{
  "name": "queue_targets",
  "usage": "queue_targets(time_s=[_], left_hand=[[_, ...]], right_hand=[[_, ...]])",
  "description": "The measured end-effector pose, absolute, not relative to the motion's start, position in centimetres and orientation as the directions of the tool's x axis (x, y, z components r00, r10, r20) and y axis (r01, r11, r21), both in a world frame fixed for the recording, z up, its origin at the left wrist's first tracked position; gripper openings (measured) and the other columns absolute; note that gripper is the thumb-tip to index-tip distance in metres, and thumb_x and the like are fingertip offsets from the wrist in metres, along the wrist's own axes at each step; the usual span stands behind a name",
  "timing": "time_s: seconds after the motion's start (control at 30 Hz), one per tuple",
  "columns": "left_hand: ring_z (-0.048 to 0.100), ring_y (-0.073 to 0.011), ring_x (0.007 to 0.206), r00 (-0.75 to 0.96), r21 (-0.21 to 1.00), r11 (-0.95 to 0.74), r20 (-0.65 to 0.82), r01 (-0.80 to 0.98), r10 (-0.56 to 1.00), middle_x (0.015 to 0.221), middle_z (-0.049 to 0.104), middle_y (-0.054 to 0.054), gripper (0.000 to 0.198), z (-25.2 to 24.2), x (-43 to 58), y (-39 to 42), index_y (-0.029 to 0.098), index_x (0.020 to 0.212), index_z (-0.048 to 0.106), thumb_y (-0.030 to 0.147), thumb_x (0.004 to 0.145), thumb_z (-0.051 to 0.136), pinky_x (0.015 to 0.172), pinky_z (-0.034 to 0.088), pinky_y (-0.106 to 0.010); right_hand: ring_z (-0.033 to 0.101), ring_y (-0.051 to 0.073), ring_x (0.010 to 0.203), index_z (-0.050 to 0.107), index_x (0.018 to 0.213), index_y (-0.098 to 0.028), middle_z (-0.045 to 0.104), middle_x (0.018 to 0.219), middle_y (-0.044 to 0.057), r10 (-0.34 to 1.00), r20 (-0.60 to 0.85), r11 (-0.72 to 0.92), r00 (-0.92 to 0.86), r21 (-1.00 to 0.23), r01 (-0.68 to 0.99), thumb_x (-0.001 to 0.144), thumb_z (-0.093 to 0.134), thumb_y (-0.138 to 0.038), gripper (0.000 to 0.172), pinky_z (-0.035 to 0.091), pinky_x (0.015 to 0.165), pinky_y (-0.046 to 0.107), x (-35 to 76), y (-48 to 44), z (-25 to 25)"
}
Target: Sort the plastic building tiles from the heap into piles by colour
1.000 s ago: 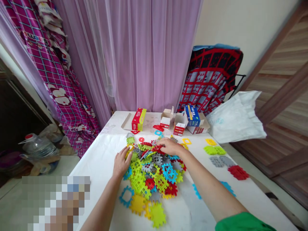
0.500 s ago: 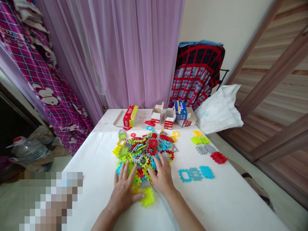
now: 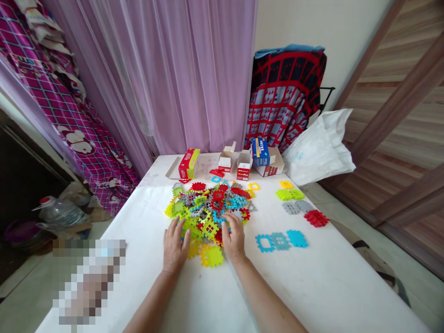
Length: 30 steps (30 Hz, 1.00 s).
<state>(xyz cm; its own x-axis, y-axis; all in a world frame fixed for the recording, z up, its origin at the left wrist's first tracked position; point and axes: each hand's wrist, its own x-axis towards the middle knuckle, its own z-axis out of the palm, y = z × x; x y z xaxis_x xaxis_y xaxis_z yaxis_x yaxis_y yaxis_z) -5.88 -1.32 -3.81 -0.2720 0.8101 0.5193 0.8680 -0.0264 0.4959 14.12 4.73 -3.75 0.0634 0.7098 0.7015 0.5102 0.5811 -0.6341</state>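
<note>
A heap of flat plastic interlocking tiles (image 3: 208, 208) in yellow, green, red, blue and grey lies on the white table (image 3: 312, 286). My left hand (image 3: 175, 246) rests flat with fingers spread on the heap's near left edge. My right hand (image 3: 233, 238) lies palm down on its near right edge, fingers stretched over the tiles. A yellow tile (image 3: 212, 255) sits between the two hands. Neither hand grips anything.
Sorted tiles lie to the right: blue ones (image 3: 280, 240), red (image 3: 316, 218), grey (image 3: 294, 206), green (image 3: 289, 194). Small cardboard boxes (image 3: 243, 164) and a red box (image 3: 188, 163) stand at the far edge. A white bag (image 3: 317, 150) hangs right; purple curtains hang behind.
From the far part of the heap both hands drew back to its near edge, then slid a little forward, bunching the tiles. The view shifted as my head moved.
</note>
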Motion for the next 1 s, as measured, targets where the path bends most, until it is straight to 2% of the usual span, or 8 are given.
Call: queue_targets(time_s=[0.17,0.33,0.47,0.7,1.0], left_hand=[[0.052,-0.0252,0.126,-0.396,0.660,-0.020,0.475,0.751,0.786,0.133,0.057,-0.014,0.042,-4.3,-6.7,-0.7,0.018,0.121,0.059,0.045,0.092,0.043,0.110,0.039,-0.045],[0.053,-0.0244,0.126,-0.426,0.745,-0.055,0.439,0.664,0.791,0.131,0.059,-0.012,0.041,-4.0,-6.8,-0.7,0.019,0.119,0.060,0.045,0.090,0.047,0.111,0.038,-0.044],[0.054,-0.0235,0.125,-0.461,0.801,-0.068,0.409,0.595,0.788,0.129,0.062,-0.009,0.039,-3.8,-6.9,-0.8,0.021,0.117,0.061,0.044,0.089,0.049,0.112,0.037,-0.043],[0.056,-0.0234,0.122,-0.511,0.855,-0.075,0.374,0.513,0.774,0.126,0.064,-0.009,0.038,-3.8,-6.7,-1.0,0.021,0.113,0.063,0.046,0.087,0.051,0.109,0.040,-0.042],[0.058,-0.0231,0.118,-0.509,0.858,-0.085,0.377,0.506,0.773,0.122,0.066,-0.009,0.038,-3.6,-6.5,-1.2,0.020,0.110,0.063,0.047,0.087,0.049,0.107,0.042,-0.041]], right_hand=[[0.062,0.021,0.103,0.065,0.105,-0.019,0.068,0.106,0.010,0.741,0.671,0.586,0.004,-0.650,0.484,0.092,0.047,-0.024,0.023,0.050,0.093,0.040,14.1,4.9,-3.9],[0.062,0.020,0.105,0.066,0.108,-0.021,0.069,0.107,0.009,0.766,0.638,0.597,-0.077,-0.662,0.454,0.091,0.045,-0.025,0.027,0.050,0.096,0.038,13.9,4.3,-3.3],[0.063,0.021,0.105,0.067,0.107,-0.022,0.070,0.107,0.009,0.777,0.625,0.579,-0.077,-0.661,0.477,0.091,0.045,-0.025,0.028,0.049,0.097,0.039,14.1,3.9,-3.0],[0.063,0.021,0.104,0.069,0.104,-0.023,0.071,0.106,0.009,0.786,0.618,0.548,-0.031,-0.671,0.500,0.091,0.044,-0.024,0.029,0.050,0.097,0.039,14.9,3.5,-3.0],[0.065,0.020,0.099,0.068,0.100,-0.021,0.071,0.101,0.009,0.739,0.670,0.546,0.068,-0.655,0.522,0.091,0.042,-0.023,0.028,0.052,0.092,0.039,16.7,3.6,-3.2]])
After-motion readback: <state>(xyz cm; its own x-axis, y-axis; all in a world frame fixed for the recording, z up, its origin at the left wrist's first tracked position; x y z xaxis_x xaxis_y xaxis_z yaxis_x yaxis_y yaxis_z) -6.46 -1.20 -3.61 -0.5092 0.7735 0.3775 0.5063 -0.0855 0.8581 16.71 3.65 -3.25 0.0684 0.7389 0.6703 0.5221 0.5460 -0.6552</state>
